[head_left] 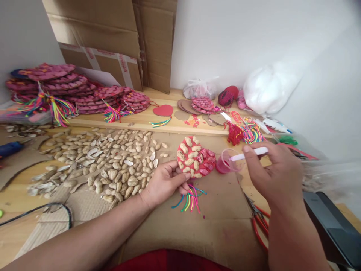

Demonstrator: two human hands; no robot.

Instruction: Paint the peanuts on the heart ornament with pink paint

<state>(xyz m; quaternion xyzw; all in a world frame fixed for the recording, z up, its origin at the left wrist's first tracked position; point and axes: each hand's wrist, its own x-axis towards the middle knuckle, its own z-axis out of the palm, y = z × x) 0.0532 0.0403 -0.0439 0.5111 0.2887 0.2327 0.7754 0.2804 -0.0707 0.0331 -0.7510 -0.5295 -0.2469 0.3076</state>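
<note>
My left hand (pixel 170 180) grips the lower left edge of a red heart-shaped piece (pixel 188 161) covered with peanut shells. The shells on its right side are painted pink, while those on the left are bare tan. Colourful cords (pixel 191 199) hang below it. My right hand (pixel 275 173) pinches a white paintbrush handle (pixel 252 153); its tip reaches into a clear plastic cup (pixel 230 162) of pink paint, just right of the heart. Whether the tip touches the paint I cannot tell.
Loose peanuts (pixel 121 165) spread over the cardboard at left. Stacked pink peanut-covered pieces (pixel 62 82) stand at the back left. Orange-handled pliers (pixel 261 220) lie by my right forearm, with a dark device (pixel 329 222) beyond. A red heart (pixel 163 110) and yarn ball (pixel 228 96) sit behind.
</note>
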